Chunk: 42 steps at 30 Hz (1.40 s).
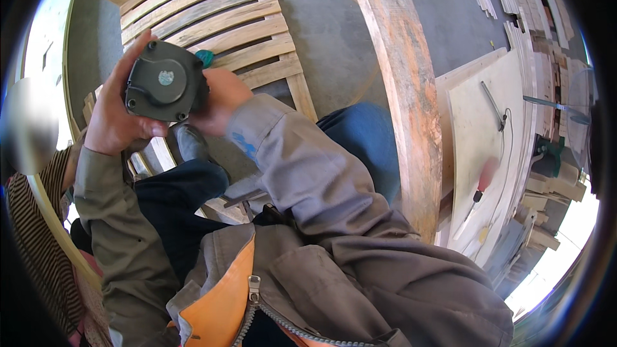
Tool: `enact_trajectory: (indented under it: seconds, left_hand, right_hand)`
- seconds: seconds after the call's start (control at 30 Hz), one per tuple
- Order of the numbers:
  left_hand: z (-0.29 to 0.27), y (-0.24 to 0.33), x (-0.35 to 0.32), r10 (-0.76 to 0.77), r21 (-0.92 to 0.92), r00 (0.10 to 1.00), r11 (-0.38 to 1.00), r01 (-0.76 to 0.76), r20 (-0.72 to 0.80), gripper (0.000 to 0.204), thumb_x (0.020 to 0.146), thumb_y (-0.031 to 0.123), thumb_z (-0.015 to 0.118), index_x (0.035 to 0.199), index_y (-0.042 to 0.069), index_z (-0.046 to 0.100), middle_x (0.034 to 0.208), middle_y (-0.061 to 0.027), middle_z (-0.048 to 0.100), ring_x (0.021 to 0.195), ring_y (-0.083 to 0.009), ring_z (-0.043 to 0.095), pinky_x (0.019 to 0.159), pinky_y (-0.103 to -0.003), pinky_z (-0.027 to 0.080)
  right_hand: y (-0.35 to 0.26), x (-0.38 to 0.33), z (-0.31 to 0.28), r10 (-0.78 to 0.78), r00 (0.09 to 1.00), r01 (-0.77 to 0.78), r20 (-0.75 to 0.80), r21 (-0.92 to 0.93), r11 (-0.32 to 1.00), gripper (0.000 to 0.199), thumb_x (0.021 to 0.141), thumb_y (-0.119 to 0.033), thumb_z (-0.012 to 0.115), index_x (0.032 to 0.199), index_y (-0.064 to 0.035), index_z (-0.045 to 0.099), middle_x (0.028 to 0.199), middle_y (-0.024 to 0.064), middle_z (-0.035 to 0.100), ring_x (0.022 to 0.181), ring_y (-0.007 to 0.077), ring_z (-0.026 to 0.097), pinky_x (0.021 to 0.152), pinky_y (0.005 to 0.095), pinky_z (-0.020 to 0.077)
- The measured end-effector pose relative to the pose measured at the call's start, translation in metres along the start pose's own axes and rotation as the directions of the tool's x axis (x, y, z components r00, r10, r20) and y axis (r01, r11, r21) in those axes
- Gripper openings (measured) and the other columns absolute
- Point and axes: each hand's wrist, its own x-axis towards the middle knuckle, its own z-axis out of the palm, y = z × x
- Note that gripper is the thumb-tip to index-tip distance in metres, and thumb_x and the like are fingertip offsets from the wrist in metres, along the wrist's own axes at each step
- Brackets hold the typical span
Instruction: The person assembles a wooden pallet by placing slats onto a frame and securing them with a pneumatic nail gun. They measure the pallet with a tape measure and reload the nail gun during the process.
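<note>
Both my hands hold a dark tool up at the upper left. It appears to be a pneumatic nail gun (164, 82), and I see it from its squarish black cap, with bolts at the corners and a worn pale sticker in the middle. My left hand (114, 112) wraps its left side, thumb along the lower edge. At the right side, my right hand (222, 99) is closed around it, its fingers partly hidden behind the cap. A small teal part (204, 58) shows beside the cap. The rest of the tool is hidden underneath.
Below the tool lies a slatted wooden pallet (238, 22) on the grey floor (321, 26). A thick timber beam (405, 90) runs along my right. Past it, a plywood board (475, 135) carries a red-handled screwdriver (486, 177) and a metal rod (493, 104). A person in a striped top (38, 244) is close at left.
</note>
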Motion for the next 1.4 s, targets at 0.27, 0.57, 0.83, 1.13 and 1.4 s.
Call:
enact_trajectory:
  seconds: [0.27, 0.57, 0.83, 1.13, 1.4]
  left_hand:
    - [-0.032, -0.134, 0.042, -0.434, -0.412, 0.699, 0.886, 0.214, -0.568, 0.062, 0.083, 0.041, 0.077, 0.131, 0.005, 0.060, 0.130, -0.0107, 0.064, 0.122, -0.0279, 0.058, 0.105, -0.041, 0.041]
    - [0.094, -0.312, 0.067, -0.377, 0.740, 0.915, 0.573, 0.351, -0.142, 0.045, 0.083, 0.023, 0.073, 0.123, 0.006, 0.062, 0.120, -0.0121, 0.065, 0.114, -0.0284, 0.060, 0.100, -0.040, 0.044]
    - [0.116, -0.312, 0.109, -0.408, 0.853, 0.905, 0.509, 0.116, 0.121, 0.059, 0.077, 0.015, 0.074, 0.132, 0.005, 0.053, 0.128, -0.0133, 0.057, 0.120, -0.0307, 0.056, 0.100, -0.043, 0.045]
    - [0.115, -0.350, 0.108, -0.340, 0.816, 0.937, 0.562, 0.136, 0.078, 0.066, 0.071, 0.012, 0.076, 0.132, 0.010, 0.051, 0.127, -0.0139, 0.054, 0.123, -0.0349, 0.053, 0.100, -0.047, 0.045]
    - [0.113, -0.338, 0.122, -0.528, 0.819, 0.842, 0.527, 0.229, 0.105, 0.062, 0.071, 0.013, 0.075, 0.129, 0.011, 0.052, 0.128, -0.0138, 0.054, 0.124, -0.0345, 0.052, 0.100, -0.048, 0.045]
  right_hand:
    - [0.019, 0.000, -0.033, 0.332, 0.896, -0.256, -0.296, 0.266, 0.929, 0.031, 0.072, -0.006, 0.071, 0.103, -0.0059, 0.069, 0.101, 0.0190, 0.071, 0.098, 0.0348, 0.068, 0.084, 0.0380, 0.0533]
    - [0.037, 0.001, -0.045, 0.236, 0.895, -0.164, -0.378, 0.213, 0.963, 0.070, 0.073, -0.028, 0.078, 0.135, -0.0112, 0.051, 0.108, 0.0183, 0.065, 0.100, 0.0377, 0.064, 0.085, 0.0430, 0.0533]
    - [0.045, 0.011, -0.027, 0.318, 0.930, -0.290, -0.184, 0.163, 0.943, 0.077, 0.073, -0.026, 0.079, 0.139, -0.0032, 0.047, 0.121, 0.0181, 0.061, 0.108, 0.0350, 0.063, 0.090, 0.0395, 0.0529]
    - [0.051, 0.031, -0.013, 0.324, 0.946, -0.317, -0.028, 0.152, 0.936, 0.075, 0.075, -0.028, 0.077, 0.139, -0.0008, 0.047, 0.124, 0.0195, 0.059, 0.108, 0.0357, 0.063, 0.089, 0.0403, 0.0532]
    - [0.060, 0.036, -0.006, 0.333, 0.940, -0.323, -0.069, 0.126, 0.938, 0.075, 0.075, -0.028, 0.077, 0.138, -0.0008, 0.047, 0.121, 0.0190, 0.061, 0.107, 0.0358, 0.063, 0.089, 0.0404, 0.0533]
